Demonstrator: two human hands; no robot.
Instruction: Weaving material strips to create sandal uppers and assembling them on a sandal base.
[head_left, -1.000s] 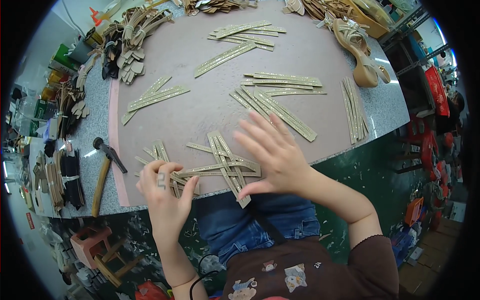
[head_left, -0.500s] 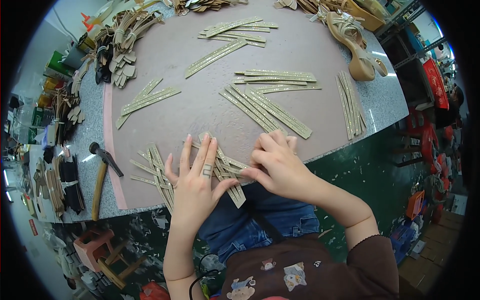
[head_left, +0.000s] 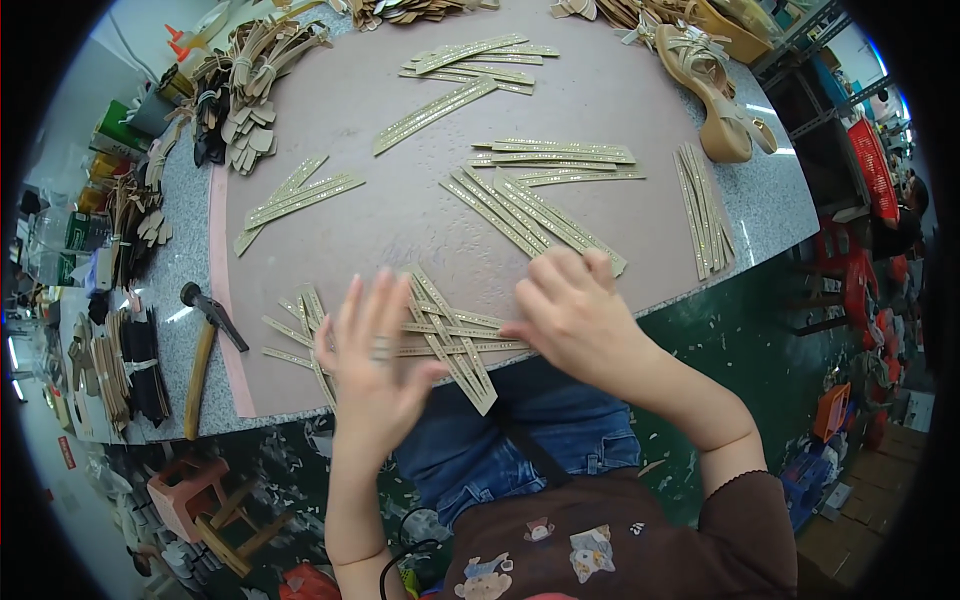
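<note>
My left hand [head_left: 375, 355] hovers over the front of the mat with its fingers spread, slightly blurred by motion, holding nothing. Just to its right lie crossed gold-beige straps [head_left: 462, 362], laced over and under each other and dotted with shiny studs. My right hand [head_left: 575, 318] has its fingers curled in, with thumb and fingertips at the right ends of the crosswise straps. A second crossed group of straps [head_left: 300, 325] lies left of my left hand, partly covered by it. Beyond my right hand rests a fan of loose straps [head_left: 530, 215].
More strap groups lie on the mauve mat [head_left: 400, 200], including a bundle [head_left: 703, 215] at the right edge. A hammer [head_left: 200, 360] sits at the left. A wedge sandal [head_left: 710, 95] stands far right, and bundled leather pieces [head_left: 250, 90] far left.
My left hand has lifted off the straps and drawn slightly left, uncovering more of the crossed group. My right hand has shifted slightly to the right.
</note>
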